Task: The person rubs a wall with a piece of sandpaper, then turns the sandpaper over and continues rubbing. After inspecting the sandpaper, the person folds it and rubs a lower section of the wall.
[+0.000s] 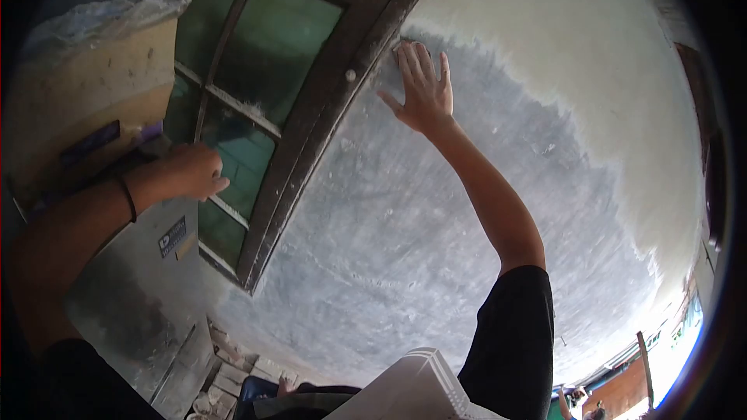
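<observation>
High on the grey patch of wall, beside the dark wooden window frame, my right hand lies with its fingers spread. A small dark edge of something shows at its fingertips; what it is cannot be made out. My left hand is at the left, in front of the green window panes, with its fingers curled. Whatever it may hold is hidden. A dark band circles the left wrist.
Pale greenish wall borders the grey patch. At the left stand a yellowish ledge and a grey surface with a sticker. Bricks lie below, near a dark blue object. Another person shows at the lower right.
</observation>
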### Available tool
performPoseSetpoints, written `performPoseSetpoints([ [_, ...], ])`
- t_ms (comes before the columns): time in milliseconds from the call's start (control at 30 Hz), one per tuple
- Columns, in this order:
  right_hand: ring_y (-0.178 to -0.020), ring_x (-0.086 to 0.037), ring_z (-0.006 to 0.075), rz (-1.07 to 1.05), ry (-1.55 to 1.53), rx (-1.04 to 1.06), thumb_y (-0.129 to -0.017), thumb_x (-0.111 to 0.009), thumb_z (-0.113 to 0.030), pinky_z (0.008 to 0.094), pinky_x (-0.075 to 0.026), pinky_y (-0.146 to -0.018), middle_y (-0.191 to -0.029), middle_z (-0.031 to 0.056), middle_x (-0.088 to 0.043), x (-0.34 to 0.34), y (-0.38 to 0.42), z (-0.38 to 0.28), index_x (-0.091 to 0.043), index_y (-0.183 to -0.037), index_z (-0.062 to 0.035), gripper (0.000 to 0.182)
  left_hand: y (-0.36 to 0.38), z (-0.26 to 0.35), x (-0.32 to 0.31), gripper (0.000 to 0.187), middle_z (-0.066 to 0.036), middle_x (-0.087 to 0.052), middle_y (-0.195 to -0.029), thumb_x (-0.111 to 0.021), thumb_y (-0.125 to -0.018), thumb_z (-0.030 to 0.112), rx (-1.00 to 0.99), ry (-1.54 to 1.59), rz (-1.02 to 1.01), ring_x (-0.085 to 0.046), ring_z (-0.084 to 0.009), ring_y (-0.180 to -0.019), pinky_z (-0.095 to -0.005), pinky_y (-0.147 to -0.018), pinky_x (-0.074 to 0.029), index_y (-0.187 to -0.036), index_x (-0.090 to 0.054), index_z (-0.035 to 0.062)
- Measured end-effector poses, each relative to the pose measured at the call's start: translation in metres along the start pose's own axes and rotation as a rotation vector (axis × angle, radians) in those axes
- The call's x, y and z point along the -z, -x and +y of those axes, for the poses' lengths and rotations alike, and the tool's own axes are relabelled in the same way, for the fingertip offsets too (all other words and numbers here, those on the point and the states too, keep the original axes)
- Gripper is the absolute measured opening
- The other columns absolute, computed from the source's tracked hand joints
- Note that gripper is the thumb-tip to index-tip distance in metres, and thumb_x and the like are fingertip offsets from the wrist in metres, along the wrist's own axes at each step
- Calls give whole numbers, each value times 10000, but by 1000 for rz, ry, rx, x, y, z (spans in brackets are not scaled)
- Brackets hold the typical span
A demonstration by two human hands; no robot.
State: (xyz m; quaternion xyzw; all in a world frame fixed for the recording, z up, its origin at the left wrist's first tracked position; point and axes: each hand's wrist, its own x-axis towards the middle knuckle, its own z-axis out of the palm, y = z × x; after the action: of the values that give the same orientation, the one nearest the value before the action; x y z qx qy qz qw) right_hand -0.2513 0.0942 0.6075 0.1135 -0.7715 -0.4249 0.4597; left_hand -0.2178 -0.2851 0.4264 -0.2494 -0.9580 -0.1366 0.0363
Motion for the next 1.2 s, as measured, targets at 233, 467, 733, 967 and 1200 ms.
performPoseSetpoints([
  [233, -1524, -163, 220, 83, -48, -104, -875, -478, -734, 516, -78, -1244, -1632, 39, -253, 4, -50, 8, -258, -1572, -111, 960, 0, -1, -1, 354, -17, -698, -621, -593, -922, 358, -31, -23, -10, -715, -246, -711, -396, -762, -564, -731, -730, 92],
  [467, -1524, -172, 219, -83, -41, -48, -870, -496, -730, 519, -79, -1244, -1634, 35, -248, -1, 12, -22, -251, -1575, -116, 967, 1, 4, 1, 395, -5, -711, -648, -572, -924, 357, 14, -27, -26, -718, -233, -711, -398, -775, -568, -652, -706, 104],
  [733, -1525, -174, 240, 66, -46, -103, -887, -472, -733, 534, -94, -1237, -1629, 76, -262, 3, -49, 5, -272, -1566, -94, 954, 1, -1, 3, 383, -19, -699, -623, -579, -934, 356, -49, -21, -11, -713, -236, -685, -399, -738, -563, -697, -712, 85],
  [967, -1529, -158, 243, -71, -80, 42, -874, -463, -734, 505, -64, -1247, -1639, 74, -231, -8, 26, -24, -265, -1565, -82, 971, 2, 2, 1, 374, -32, -695, -615, -601, -929, 364, -27, -28, -11, -706, -238, -639, -389, -696, -561, -723, -718, 74],
  [1200, -1520, -163, 244, 47, -17, -53, -892, -427, -737, 500, -60, -1244, -1624, 76, -255, 7, -55, 12, -259, -1567, -80, 957, -3, -5, -3, 374, -42, -686, -592, -607, -921, 367, -104, -6, 46, -706, -227, -626, -374, -697, -561, -722, -717, 70],
])
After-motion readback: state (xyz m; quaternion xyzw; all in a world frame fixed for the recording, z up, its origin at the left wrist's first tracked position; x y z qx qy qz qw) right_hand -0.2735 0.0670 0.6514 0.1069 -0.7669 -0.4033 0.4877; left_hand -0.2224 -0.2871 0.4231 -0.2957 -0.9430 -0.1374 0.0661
